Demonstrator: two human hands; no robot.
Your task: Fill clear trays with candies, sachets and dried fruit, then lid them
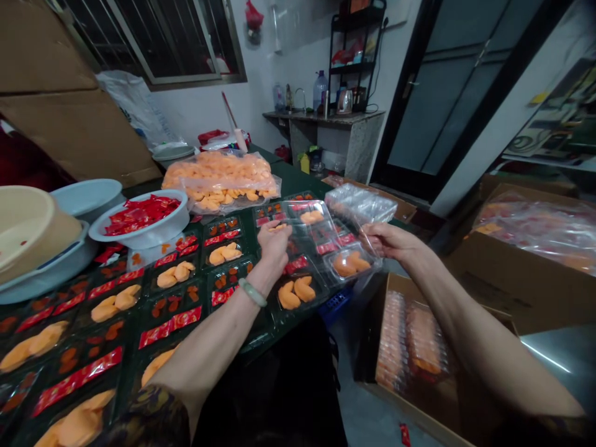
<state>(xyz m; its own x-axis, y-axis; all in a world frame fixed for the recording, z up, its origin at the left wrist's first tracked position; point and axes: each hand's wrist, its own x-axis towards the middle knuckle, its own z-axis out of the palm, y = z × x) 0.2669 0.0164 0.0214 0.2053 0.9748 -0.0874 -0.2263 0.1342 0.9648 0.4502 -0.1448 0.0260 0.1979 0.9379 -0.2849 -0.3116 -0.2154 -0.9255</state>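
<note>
My right hand (388,241) pinches the edge of a thin clear plastic lid (333,214), held tilted over the right end of the table. Through and under it show filled trays with orange shell-shaped pieces (351,264) and red sachets (342,241). My left hand (274,248), a pale green bangle at its wrist, is closed above the trays, fingertips curled together. What is in its fingers, if anything, I cannot make out. Just below it lies an open tray with orange pieces (297,293) and a red sachet (296,265).
Rows of filled trays (172,326) cover the dark green table. Behind stand a bag of orange pieces (223,177), a bowl of red sachets (139,217), basins (35,230) and stacked clear plastic (361,202). A cardboard box (386,372) with packed trays sits on the floor at right.
</note>
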